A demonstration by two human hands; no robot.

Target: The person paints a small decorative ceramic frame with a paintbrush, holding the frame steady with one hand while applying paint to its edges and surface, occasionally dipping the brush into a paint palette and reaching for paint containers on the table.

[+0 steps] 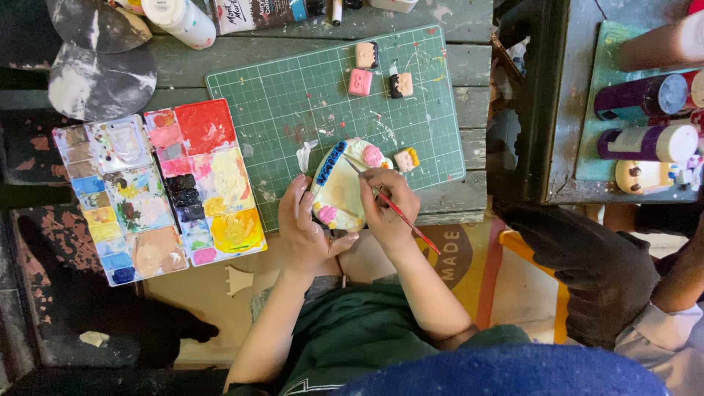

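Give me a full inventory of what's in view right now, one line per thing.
Green gridded cutting mat: one, centre of the grey wooden table.
Cream plaster plaque with blue and pink details: one, at the mat's near edge, held.
Small square painted figurines: four on the mat, pink, peach, yellow-topped.
Plastic paint palettes: two, many-coloured, left of mat.
White paint bottle: one, lying top left.
Purple paint bottles: two, lying far right.
Red-handled thin paintbrush: one, tip on the plaque.
Left hand: steadies the plaque.
Right hand: grips the brush.
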